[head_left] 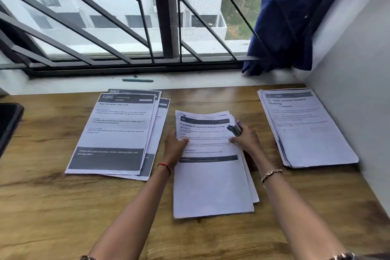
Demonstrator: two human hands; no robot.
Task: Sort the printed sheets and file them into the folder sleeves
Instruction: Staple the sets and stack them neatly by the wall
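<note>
Centrally on tabletop (63, 207), stack (211, 181) lies long axis near-far between hands: left hand (176, 146) pinches its left edge; right hand (245, 139), gripping pens (234, 130), thumbs right edge. Both equally near.

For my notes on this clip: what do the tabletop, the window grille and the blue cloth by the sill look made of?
Tabletop: wood or wood-look laminate, with brown grain streaks and a slight sheen. Window grille: apparently metal, with thin straight bars in dark matte paint. Blue cloth: woven fabric, with soft folds and a dull surface; fibre unclear.
</note>
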